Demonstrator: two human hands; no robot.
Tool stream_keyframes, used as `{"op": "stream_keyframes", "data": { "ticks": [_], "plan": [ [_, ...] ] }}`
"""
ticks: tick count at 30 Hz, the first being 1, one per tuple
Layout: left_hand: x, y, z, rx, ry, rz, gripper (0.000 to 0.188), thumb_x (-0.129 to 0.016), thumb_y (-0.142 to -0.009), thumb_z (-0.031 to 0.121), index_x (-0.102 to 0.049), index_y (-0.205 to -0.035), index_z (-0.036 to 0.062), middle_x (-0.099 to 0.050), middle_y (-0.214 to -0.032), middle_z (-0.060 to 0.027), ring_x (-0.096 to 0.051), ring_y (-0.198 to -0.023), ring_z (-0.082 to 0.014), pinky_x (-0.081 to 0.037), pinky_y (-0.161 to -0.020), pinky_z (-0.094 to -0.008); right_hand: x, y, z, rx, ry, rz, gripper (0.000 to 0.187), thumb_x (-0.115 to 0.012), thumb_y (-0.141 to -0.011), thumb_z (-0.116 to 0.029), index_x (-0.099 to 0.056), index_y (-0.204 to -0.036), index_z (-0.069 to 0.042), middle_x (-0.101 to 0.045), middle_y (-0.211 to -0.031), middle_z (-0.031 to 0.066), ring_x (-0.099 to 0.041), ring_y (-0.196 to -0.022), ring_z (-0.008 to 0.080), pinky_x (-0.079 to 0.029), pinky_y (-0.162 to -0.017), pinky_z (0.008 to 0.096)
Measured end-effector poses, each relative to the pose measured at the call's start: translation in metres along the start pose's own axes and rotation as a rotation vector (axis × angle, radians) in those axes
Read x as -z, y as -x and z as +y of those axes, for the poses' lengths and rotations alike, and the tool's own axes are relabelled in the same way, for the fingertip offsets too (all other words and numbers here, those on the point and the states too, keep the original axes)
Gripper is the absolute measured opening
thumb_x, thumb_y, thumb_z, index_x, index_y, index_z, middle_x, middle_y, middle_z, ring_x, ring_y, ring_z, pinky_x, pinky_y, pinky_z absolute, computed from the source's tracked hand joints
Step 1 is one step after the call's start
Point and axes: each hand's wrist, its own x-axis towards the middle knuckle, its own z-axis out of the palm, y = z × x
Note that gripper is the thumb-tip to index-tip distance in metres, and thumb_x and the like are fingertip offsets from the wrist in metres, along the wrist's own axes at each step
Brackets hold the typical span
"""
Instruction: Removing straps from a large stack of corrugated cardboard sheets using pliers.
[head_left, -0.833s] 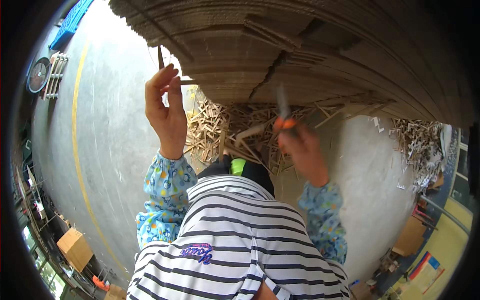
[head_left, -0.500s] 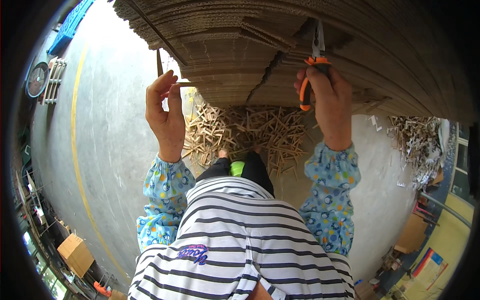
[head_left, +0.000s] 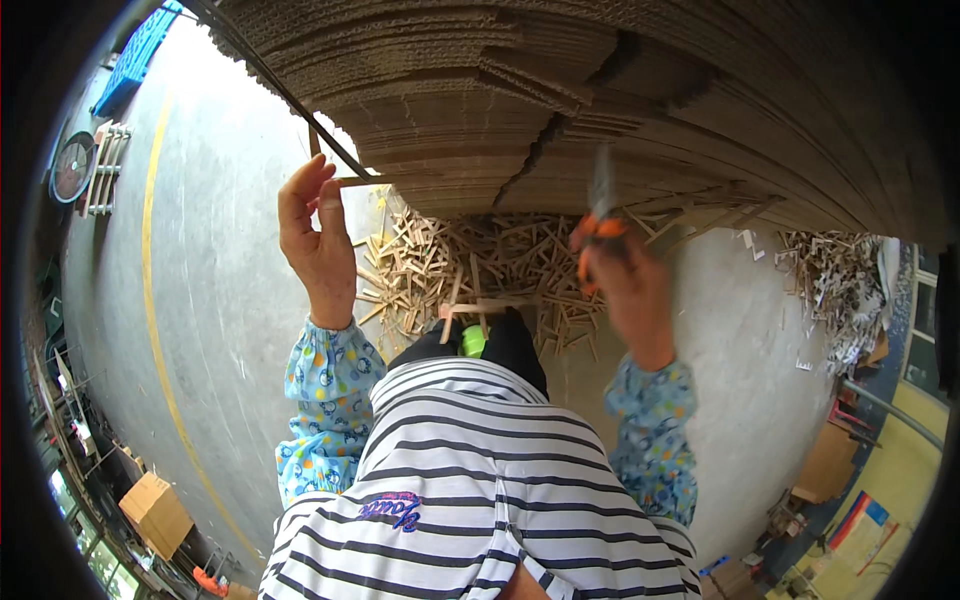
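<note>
Right hand [head_left: 628,290], wrapped around orange-handled pliers [head_left: 600,225], dropped back from the cardboard stack [head_left: 560,110] toward its lower edge, blurred mid-swing; left hand [head_left: 318,240] pinching a cardboard strip [head_left: 362,181] there.

The left hand [head_left: 318,248] pinches a thin cardboard strip [head_left: 362,181] at the edge of a tall stack of corrugated cardboard sheets [head_left: 560,110]. The right hand [head_left: 628,290], blurred, grips orange-handled pliers [head_left: 600,225] just below the stack. Cardboard offcuts [head_left: 470,270] litter the concrete floor [head_left: 220,300] beneath.
</note>
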Motion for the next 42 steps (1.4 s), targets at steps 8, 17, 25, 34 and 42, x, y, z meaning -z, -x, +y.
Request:
{"op": "stream_keyframes", "data": {
  "ticks": [8,17,25,34,42],
  "plan": [
    [0.003,0.001,-0.007,-0.01,-0.058,0.011,0.024,-0.053,-0.094,0.006,-0.057,-0.118,0.0036,-0.063,-0.113,-0.0089,-0.061,-0.101,-0.0161,-0.048,-0.081,-0.0271,0.026,-0.058,-0.068,0.092,0.127,0.164,0.023,-0.055,-0.088,-0.02,-0.06,-0.085,0.002,-0.054,-0.067,0.0012,-0.048,-0.058,0.0076,-0.038,-0.053,0.0252],
    [0.017,0.003,-0.024,0.064,-0.159,0.051,0.025,-0.051,-0.094,0.006,-0.057,-0.119,0.0029,-0.064,-0.108,-0.0099,-0.062,-0.091,-0.0144,-0.051,-0.083,-0.028,-0.052,0.036,0.071,-0.12,0.249,-0.249,0.022,-0.055,-0.087,-0.022,-0.059,-0.095,-0.002,-0.062,-0.086,0.0174,-0.062,-0.083,0.0328,-0.047,-0.071,0.0426],
    [0.029,0.007,-0.03,0.092,-0.059,0.047,0.027,-0.052,-0.094,0.006,-0.056,-0.12,0.0028,-0.064,-0.106,-0.0099,-0.061,-0.091,-0.0145,-0.05,-0.082,-0.0272,-0.001,-0.014,-0.008,0.073,0.019,0.003,0.027,-0.056,-0.089,-0.025,-0.062,-0.1,-0.001,-0.056,-0.069,0.0012,-0.05,-0.061,0.0104,-0.042,-0.057,0.0271],
    [0.025,0.01,-0.032,0.115,-0.1,0.015,0.026,-0.053,-0.094,0.007,-0.057,-0.12,0.0043,-0.064,-0.107,-0.0097,-0.062,-0.09,-0.0146,-0.05,-0.081,-0.0271,-0.008,-0.048,-0.055,-0.013,-0.023,0.099,0.027,-0.055,-0.088,-0.025,-0.061,-0.094,0.0,-0.057,-0.069,0.0023,-0.05,-0.057,0.0089,-0.039,-0.052,0.0264],
    [0.038,0.011,-0.043,0.171,-0.083,0.078,0.026,-0.053,-0.094,0.008,-0.057,-0.119,0.0038,-0.064,-0.104,-0.0088,-0.061,-0.088,-0.0134,-0.05,-0.079,-0.0261,-0.026,0.018,0.033,0.069,0.148,-0.216,0.021,-0.055,-0.089,-0.019,-0.059,-0.099,0.0,-0.058,-0.074,0.0035,-0.052,-0.059,0.0124,-0.044,-0.058,0.0295]
  ]
}}
